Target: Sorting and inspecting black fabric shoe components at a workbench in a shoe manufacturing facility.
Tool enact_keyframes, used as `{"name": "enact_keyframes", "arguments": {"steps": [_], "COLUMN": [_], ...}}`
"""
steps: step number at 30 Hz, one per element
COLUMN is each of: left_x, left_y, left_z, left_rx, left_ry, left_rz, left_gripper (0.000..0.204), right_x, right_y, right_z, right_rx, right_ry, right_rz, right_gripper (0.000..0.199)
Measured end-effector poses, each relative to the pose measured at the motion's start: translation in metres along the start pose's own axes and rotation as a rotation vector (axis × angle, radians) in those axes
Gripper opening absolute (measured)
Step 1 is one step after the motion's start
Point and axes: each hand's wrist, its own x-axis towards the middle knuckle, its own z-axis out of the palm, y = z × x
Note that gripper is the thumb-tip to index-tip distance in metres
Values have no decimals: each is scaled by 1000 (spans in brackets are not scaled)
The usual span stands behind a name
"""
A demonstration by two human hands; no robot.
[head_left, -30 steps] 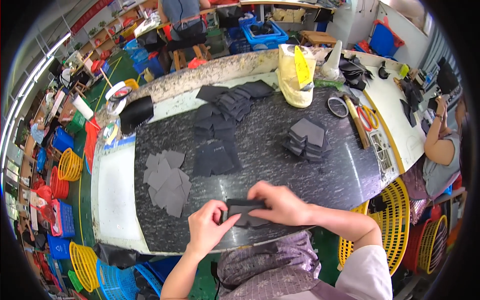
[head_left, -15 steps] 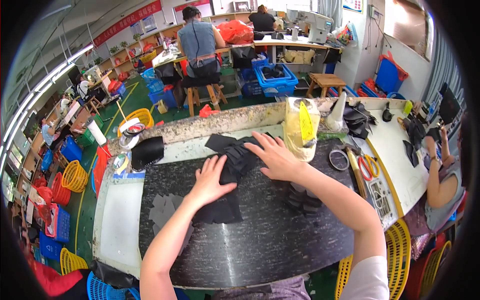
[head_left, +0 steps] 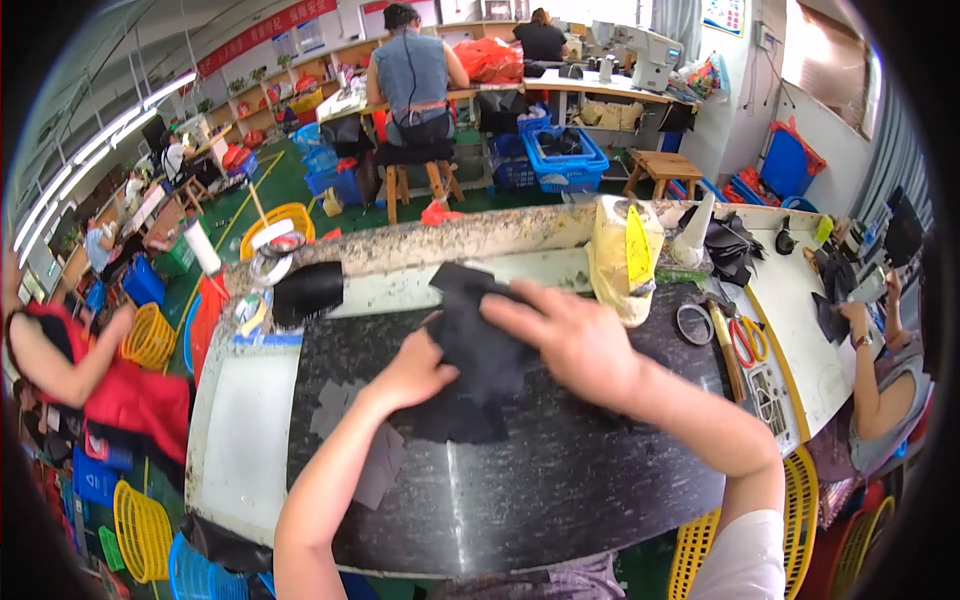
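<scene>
Several black flat cut pieces (head_left: 478, 345), leather-like or fabric, lie overlapped between my hands and are partly smeared by motion. My left hand (head_left: 412, 372) has its fingers curled in at their left edge, gripping them. Over their right side is my right hand (head_left: 580, 345), blurred, with its fingers pointing left; whether they pinch a piece is unclear. Another black piece (head_left: 460, 425) lies just below on the dark streaked board (head_left: 560, 490). Grey cut pieces (head_left: 378, 468) are spread beside my left forearm.
Beyond the board stand a yellowish wrapped container (head_left: 622, 260) and a white cone-shaped bottle (head_left: 694, 232). To the right lie a tape roll (head_left: 694, 325), a hammer (head_left: 722, 350) and scissors (head_left: 742, 345). A co-worker's arm (head_left: 868, 375) is at far right; a person in red (head_left: 130, 390) is at left.
My left hand has gone from spread fingers to curled around the black pieces. My right hand has come nearer and blurs. A person in red has appeared at left.
</scene>
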Motion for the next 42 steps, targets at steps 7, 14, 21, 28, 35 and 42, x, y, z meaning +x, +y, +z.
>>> {"name": "enact_keyframes", "arguments": {"steps": [7,14,21,28,35,42], "left_x": [-64,-124,-81,-118,-130,-109], "left_y": [36,84,67,99,84,72], "left_z": [-5,51,66,71,78,45], "left_rx": [-30,370,394,58,250,-47], "left_ry": [400,-157,-33,203,-109,79], "left_rz": [-41,291,241,521,351,191], "left_gripper": [39,42,42,25,40,20], "right_x": [-89,-111,-134,-103,-94,-138], "right_y": [-39,-10,-68,-64,-39,-138], "right_z": [5,14,27,68,-50,20], "right_rx": [533,243,408,930,272,409], "right_ry": [-385,-344,-166,-192,304,-203], "right_rz": [91,-60,186,632,506,257], "right_gripper": [80,49,15,21,24,37]}}
